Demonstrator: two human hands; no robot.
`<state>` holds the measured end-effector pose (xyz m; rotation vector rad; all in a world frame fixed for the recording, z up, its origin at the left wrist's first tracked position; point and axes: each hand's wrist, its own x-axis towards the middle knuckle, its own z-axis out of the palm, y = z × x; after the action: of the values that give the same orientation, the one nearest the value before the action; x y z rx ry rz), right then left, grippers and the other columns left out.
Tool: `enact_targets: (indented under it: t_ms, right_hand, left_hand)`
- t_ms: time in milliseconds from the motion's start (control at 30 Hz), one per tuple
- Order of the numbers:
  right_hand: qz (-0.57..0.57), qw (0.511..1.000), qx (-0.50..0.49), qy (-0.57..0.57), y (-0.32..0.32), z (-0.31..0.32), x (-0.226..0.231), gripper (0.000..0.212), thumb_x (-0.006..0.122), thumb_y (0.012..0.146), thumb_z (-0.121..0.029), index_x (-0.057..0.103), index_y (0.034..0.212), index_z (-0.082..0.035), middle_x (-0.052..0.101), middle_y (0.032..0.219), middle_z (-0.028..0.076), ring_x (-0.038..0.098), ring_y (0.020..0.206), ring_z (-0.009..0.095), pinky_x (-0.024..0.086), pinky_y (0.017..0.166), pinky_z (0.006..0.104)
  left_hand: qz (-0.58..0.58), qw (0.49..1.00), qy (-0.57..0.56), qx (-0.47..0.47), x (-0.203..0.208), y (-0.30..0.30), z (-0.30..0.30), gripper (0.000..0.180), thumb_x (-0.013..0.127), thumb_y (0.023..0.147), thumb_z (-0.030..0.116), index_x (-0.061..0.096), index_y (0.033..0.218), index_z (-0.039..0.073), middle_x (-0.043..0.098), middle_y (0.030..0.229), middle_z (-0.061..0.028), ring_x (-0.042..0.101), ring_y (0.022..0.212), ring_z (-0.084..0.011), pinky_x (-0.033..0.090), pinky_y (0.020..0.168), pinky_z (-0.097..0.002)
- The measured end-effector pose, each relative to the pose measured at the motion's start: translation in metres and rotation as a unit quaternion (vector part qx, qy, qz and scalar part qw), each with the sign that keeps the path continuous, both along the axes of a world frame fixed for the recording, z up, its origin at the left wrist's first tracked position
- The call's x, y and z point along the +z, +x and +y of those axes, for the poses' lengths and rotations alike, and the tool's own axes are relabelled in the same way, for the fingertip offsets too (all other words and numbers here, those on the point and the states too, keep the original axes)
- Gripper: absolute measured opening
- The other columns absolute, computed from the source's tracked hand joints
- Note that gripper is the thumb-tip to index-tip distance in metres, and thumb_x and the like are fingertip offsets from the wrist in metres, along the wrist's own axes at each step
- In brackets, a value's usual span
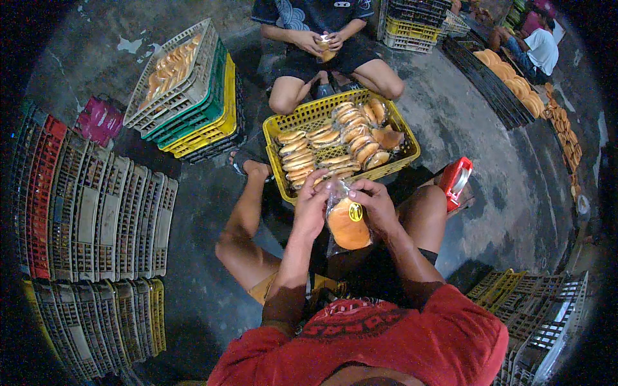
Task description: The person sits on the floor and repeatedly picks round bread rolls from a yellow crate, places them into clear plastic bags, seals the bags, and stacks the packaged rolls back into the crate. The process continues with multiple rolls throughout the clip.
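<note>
A round golden bun [348, 226] in a clear plastic bag with a yellow label hangs in front of me, over my lap. My left hand [313, 204] pinches the bag's gathered top from one side. From the other side, my right hand [375, 203] grips the same bag near its neck. Just beyond my hands is a yellow crate [277, 147] holding several bagged buns [360, 138] in rows. A red tape dispenser [456, 179] with a roll of tape stands by my right knee.
Across the crate, a seated person [315, 45] holds another bagged bun [327, 50]. Stacked crates [193, 96] stand at the far left, the top one filled with buns. More crates [96, 212] line the left, and others [528, 315] stand lower right. Far right, loose buns [515, 80] lie near dark trays [486, 83].
</note>
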<state>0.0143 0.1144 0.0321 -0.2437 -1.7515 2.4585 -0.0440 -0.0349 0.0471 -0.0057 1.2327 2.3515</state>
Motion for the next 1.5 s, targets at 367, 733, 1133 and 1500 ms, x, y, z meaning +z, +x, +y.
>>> enact_targets:
  t_ms: [367,733,1133,1500]
  right_hand:
    - [0.053,0.980,-0.151,0.119,0.005,0.003,0.004,0.016,0.066,0.086,-0.004,0.052,0.079,-0.005,0.058,0.090,0.002,0.054,0.086,0.009,0.045,0.079,0.0256]
    - [0.081,0.965,-0.132,0.212,0.003,0.013,0.001,0.013,0.067,0.086,-0.012,0.066,0.087,0.001,0.058,0.094,0.004,0.055,0.092,0.014,0.041,0.086,0.0268]
    - [-0.146,0.744,-0.470,0.453,0.066,0.181,-0.024,0.033,0.066,0.086,-0.015,0.060,0.116,-0.003,0.065,0.095,0.011,0.062,0.091,0.020,0.048,0.082,0.0324]
    - [-0.178,0.899,-0.361,0.174,0.116,0.228,-0.061,0.029,0.074,0.082,-0.027,0.072,0.095,-0.002,0.068,0.082,0.004,0.059,0.071,0.013,0.046,0.064,0.0290]
  left_hand:
    - [0.183,0.941,-0.286,0.009,-0.021,0.015,0.022,0.018,0.066,0.090,0.012,0.070,0.098,-0.003,0.070,0.091,-0.0044,0.061,0.081,-0.0112,0.048,0.076,-0.0264]
    - [0.326,0.892,-0.293,0.105,-0.026,0.018,0.034,0.014,0.065,0.090,0.010,0.058,0.086,-0.002,0.059,0.086,-0.0032,0.054,0.082,-0.0130,0.044,0.076,-0.0297]
    - [0.271,0.926,-0.257,0.051,-0.023,0.061,0.077,0.027,0.064,0.085,0.001,0.057,0.111,-0.001,0.065,0.084,-0.0065,0.059,0.076,-0.0120,0.047,0.069,-0.0278]
    - [0.283,0.916,-0.279,0.057,-0.032,0.059,0.077,0.033,0.064,0.083,-0.001,0.059,0.116,0.003,0.066,0.084,-0.0053,0.061,0.075,-0.0107,0.047,0.064,-0.0241]
